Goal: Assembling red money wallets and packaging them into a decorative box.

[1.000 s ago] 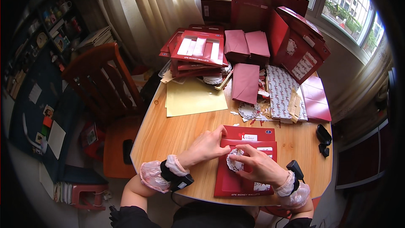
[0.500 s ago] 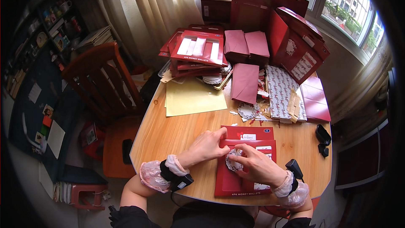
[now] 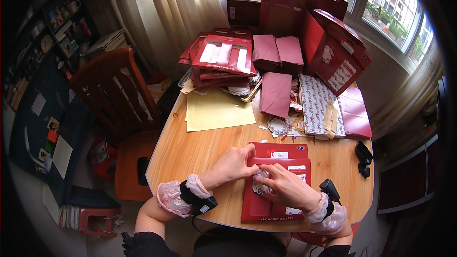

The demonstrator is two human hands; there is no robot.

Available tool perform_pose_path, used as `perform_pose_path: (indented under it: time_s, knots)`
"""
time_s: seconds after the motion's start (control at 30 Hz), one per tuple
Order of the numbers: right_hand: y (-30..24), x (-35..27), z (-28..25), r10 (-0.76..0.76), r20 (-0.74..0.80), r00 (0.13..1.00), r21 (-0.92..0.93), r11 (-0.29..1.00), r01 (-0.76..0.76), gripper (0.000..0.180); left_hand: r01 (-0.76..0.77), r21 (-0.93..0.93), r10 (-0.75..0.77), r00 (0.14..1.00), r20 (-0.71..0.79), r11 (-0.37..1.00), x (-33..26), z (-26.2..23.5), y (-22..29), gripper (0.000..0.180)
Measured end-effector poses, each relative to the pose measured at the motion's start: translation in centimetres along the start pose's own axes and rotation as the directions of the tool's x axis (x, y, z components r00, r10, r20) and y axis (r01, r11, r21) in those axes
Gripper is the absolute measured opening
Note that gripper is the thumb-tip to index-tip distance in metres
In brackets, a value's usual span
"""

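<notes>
A red cardboard wallet pack [image 3: 254, 208] lies on the table in front of me, with a window on its right side and a back panel standing out beyond its far edge. A round white lace-patterned paper doily [image 3: 260, 189] sits on its upper left part. My left hand [image 3: 232, 166] is closed at the pack's upper left edge, thumb and fingers bent around it. My right hand [image 3: 290, 188] reaches over the pack, its curled fingers on the doily and covering part of it. Both wrists wear dark straps over pinkish plastic cuffs.
Stacked red window packs [image 3: 223, 52] stand at the back left, above yellow sheets [image 3: 221, 112]. Dark pink envelopes [image 3: 276, 93] lie mid-table. A patterned sheet stack [image 3: 316, 107] carries tan strips. Tall red boxes [image 3: 281, 7] stand by the window. A black case [image 3: 364, 152] lies far right.
My right fingers have shifted slightly left and lower over the doily. The red pack has moved a hair to the left; my left hand stays nearly in place.
</notes>
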State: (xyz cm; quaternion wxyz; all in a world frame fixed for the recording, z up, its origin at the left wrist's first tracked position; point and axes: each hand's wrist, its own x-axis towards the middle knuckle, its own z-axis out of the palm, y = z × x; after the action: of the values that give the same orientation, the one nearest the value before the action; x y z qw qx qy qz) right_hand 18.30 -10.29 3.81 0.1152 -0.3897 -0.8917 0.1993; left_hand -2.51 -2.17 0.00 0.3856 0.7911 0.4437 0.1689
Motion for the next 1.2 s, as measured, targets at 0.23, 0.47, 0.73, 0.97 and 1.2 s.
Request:
perform_pose_path:
  time_s: [0.23, 0.47, 0.73, 0.97, 1.2]
  knots:
    - [0.0, -0.1, 0.1, -0.045, -0.039, 0.998, -0.019, 0.999, 0.044, 0.042, -0.009, -0.005, 0.009, 1.000, 0.000, 1.000, 0.0, 0.0, -0.2, 0.042]
    - [0.4, -0.3, 0.4, -0.022, -0.051, 0.998, 0.014, 1.000, 0.023, 0.046, 0.004, -0.007, -0.004, 1.000, 0.009, 1.000, 0.0, 0.0, -0.1, 0.042]
    - [0.7, -0.5, 0.5, -0.017, -0.050, 0.999, 0.014, 1.000, 0.018, 0.048, 0.020, -0.014, -0.020, 0.999, 0.025, 1.000, 0.0, -0.1, 0.1, 0.042]
    - [0.8, -0.4, 0.8, -0.041, -0.083, 0.996, -0.016, 0.999, 0.040, 0.048, -0.082, -0.023, 0.080, 0.995, -0.063, 0.996, 0.1, 0.4, -0.7, 0.037]
    - [0.7, -0.4, 1.0, -0.041, -0.078, 0.996, -0.037, 0.999, 0.039, 0.047, -0.087, -0.029, 0.085, 0.994, -0.062, 0.996, 0.1, 0.5, -0.8, 0.036]
